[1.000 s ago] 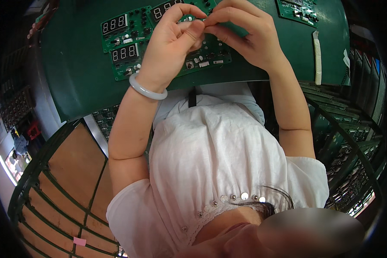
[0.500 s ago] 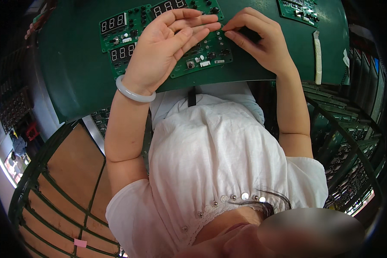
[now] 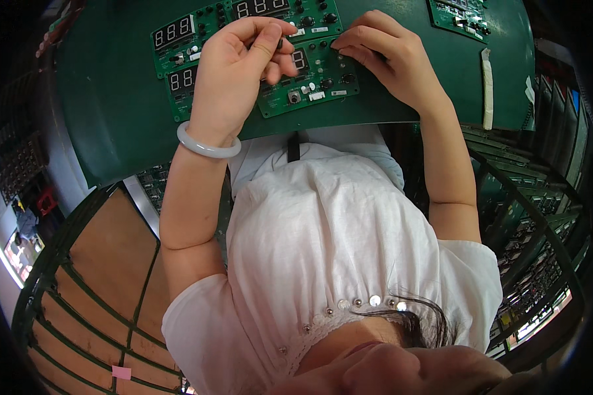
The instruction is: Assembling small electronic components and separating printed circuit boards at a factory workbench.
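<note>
My left hand [image 3: 240, 62], with a pale bangle [image 3: 207, 141] at its wrist, is curled over the nearest green circuit board [image 3: 280, 102]. Thumb and fingers close round a small black part [image 3: 280, 43]. Part of that board's digit display [image 3: 299, 60] shows beside the curled fingers. My right hand [image 3: 395, 56] is closed in a pinch at the board's upper right corner, among small clear and black components. Whatever lies between those fingertips is too small to make out. Below them, white connectors and black buttons line the board's near side.
More display boards lie at the left [image 3: 181, 82], far left [image 3: 171, 36] and far middle [image 3: 263, 9] of the green table [image 3: 118, 125]. Another board [image 3: 460, 18] sits far right, above a pale strip [image 3: 487, 89]. Racks holding boards [image 3: 534, 237] stand at the right.
My left hand has gone from an outstretched palm to curled fingers round the small black part. The right hand has barely moved and stays at the board's corner.
</note>
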Motion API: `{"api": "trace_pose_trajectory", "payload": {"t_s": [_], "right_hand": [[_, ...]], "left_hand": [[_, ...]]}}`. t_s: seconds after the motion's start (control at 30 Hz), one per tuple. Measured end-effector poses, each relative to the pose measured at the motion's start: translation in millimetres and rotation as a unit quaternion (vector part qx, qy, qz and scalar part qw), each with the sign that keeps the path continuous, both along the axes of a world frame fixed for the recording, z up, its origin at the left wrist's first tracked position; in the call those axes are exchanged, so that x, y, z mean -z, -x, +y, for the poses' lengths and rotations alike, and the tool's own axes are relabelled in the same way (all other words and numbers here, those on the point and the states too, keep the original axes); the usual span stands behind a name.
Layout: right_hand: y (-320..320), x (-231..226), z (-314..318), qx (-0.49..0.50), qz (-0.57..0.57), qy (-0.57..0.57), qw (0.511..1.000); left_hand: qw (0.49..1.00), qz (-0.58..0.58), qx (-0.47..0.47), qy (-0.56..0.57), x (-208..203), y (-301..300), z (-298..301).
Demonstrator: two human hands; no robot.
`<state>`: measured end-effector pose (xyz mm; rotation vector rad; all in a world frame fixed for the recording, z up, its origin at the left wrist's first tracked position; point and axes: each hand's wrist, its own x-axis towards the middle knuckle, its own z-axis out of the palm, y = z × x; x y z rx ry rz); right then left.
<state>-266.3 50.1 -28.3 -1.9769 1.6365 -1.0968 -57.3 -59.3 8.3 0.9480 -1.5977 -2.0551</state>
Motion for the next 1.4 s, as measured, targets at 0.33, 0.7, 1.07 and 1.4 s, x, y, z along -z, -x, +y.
{"api": "trace_pose_trajectory", "payload": {"t_s": [0.33,0.7,1.07,1.4], "right_hand": [[6.2,-8.5,-6.0,-0.049,0.153,0.092,0.983],[3.4,-42.7,-7.5,-0.050,0.141,0.087,0.985],[-16.6,-26.0,-18.0,-0.037,-0.155,0.193,0.968],[2.4,-27.7,0.8,-0.021,-0.001,-0.014,1.000]], "left_hand": [[0.992,0.047,0.001,-0.121,2.4,-4.6,-2.7],[0.992,0.012,0.000,-0.122,1.6,6.6,9.7],[0.997,0.010,-0.058,0.045,9.3,15.5,17.5],[0.937,-0.072,-0.041,0.338,19.6,7.8,15.9]]}}
